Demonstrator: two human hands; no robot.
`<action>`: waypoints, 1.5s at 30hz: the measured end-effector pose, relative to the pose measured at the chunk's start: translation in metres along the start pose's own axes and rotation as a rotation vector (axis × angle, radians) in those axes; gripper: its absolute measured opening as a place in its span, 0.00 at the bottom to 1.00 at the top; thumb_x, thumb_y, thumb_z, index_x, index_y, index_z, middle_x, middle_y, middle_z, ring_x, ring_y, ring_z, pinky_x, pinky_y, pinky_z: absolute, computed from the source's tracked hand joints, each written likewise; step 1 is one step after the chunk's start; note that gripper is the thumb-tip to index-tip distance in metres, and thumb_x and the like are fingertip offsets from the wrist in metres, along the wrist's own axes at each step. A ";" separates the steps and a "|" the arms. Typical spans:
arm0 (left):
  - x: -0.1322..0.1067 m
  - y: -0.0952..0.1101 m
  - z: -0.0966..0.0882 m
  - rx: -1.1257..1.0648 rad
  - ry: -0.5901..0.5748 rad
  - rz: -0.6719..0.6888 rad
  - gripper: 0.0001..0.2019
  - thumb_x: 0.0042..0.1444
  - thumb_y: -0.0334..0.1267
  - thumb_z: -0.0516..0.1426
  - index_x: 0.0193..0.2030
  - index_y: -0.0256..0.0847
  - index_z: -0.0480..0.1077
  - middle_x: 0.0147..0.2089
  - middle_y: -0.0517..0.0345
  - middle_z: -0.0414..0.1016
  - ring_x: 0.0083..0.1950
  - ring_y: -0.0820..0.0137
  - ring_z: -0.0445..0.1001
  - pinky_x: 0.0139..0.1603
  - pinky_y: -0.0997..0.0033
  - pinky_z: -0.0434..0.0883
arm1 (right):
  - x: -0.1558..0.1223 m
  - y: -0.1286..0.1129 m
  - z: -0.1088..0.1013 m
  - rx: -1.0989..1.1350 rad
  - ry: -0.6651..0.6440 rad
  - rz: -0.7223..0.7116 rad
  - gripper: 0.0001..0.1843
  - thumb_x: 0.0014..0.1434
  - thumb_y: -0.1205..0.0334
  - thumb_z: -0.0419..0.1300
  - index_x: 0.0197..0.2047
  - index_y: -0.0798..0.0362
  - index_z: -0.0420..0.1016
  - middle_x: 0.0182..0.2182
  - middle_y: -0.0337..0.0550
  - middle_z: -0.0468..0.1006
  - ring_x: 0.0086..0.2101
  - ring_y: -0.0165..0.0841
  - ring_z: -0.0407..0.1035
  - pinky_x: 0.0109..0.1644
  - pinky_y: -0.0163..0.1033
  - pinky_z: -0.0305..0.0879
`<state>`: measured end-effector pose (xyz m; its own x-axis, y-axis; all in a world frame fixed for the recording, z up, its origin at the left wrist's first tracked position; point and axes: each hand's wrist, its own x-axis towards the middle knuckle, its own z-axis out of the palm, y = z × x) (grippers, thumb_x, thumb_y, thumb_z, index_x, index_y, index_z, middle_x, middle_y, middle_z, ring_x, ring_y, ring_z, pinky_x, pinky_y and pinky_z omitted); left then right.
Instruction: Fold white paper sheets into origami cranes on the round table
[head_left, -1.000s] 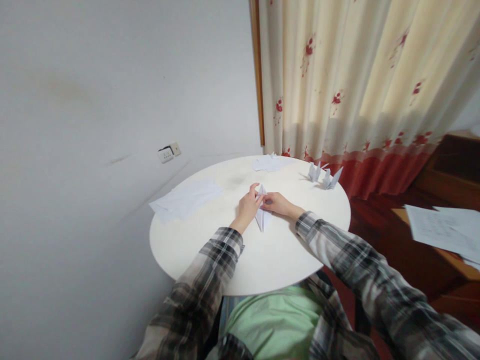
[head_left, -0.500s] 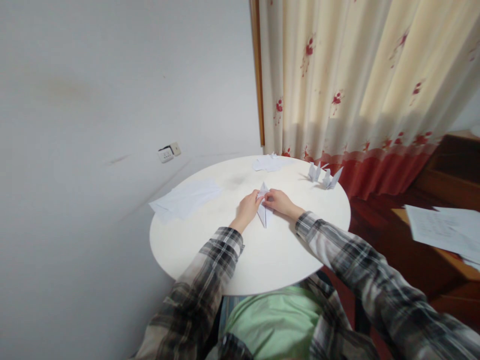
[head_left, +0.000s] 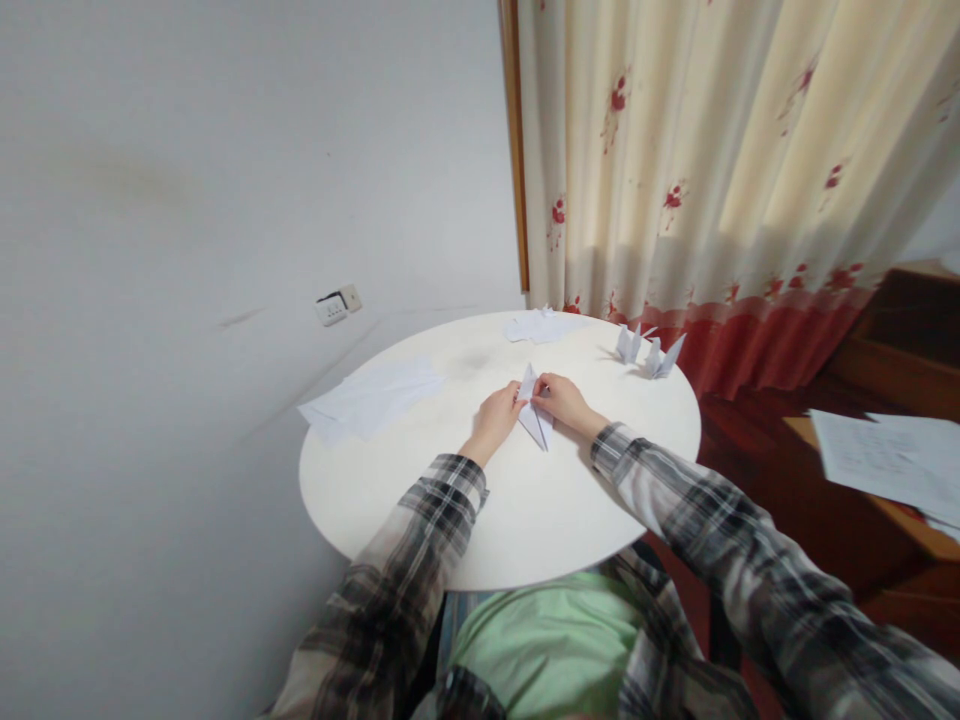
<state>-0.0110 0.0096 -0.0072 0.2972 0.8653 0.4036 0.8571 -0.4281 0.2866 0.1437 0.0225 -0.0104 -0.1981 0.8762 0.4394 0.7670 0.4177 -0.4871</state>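
A piece of folded white paper (head_left: 536,425), narrow and pointed at both ends, is between my two hands over the middle of the round table. My left hand (head_left: 498,415) pinches its left edge with the thumb and fingers. From the other side my right hand (head_left: 562,400) grips the right edge near the middle fold. One point of the paper stands up beyond my fingers, and the longer part slants down toward me. My fingers hide the middle of the folds.
The round white table (head_left: 420,500) stands against the wall. Loose white sheets (head_left: 375,395) lie at its left, and smaller papers (head_left: 536,326) at the back. Two folded paper cranes (head_left: 661,358) stand near the right edge. Printed sheets (head_left: 892,460) rest on wooden furniture at right.
The lower point of the folded paper has swung a little to the right, and its lower part looks wider. Both hands have stayed nearly in place, still gripping it.
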 end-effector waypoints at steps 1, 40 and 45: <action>0.000 0.000 0.000 0.002 0.001 0.003 0.07 0.56 0.37 0.53 0.42 0.43 0.64 0.36 0.55 0.74 0.37 0.68 0.72 0.33 0.74 0.63 | 0.000 0.000 0.000 0.005 0.005 0.021 0.06 0.49 0.66 0.60 0.33 0.55 0.68 0.30 0.41 0.72 0.30 0.28 0.63 0.34 0.32 0.54; 0.000 0.002 -0.002 0.120 -0.012 -0.024 0.12 0.59 0.43 0.48 0.41 0.39 0.67 0.40 0.52 0.75 0.41 0.67 0.72 0.37 0.73 0.62 | -0.001 -0.004 0.002 -0.044 -0.111 -0.048 0.19 0.48 0.65 0.60 0.45 0.57 0.64 0.33 0.45 0.74 0.31 0.30 0.65 0.32 0.32 0.53; 0.001 0.000 0.000 0.120 0.009 -0.021 0.15 0.60 0.46 0.46 0.40 0.40 0.68 0.38 0.52 0.75 0.39 0.67 0.72 0.36 0.73 0.62 | -0.002 -0.007 0.000 -0.031 -0.124 -0.088 0.16 0.49 0.66 0.58 0.43 0.58 0.65 0.32 0.44 0.73 0.29 0.29 0.63 0.32 0.32 0.52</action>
<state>-0.0114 0.0103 -0.0067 0.2751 0.8712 0.4066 0.9076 -0.3748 0.1890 0.1389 0.0181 -0.0084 -0.3379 0.8605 0.3814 0.7614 0.4881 -0.4266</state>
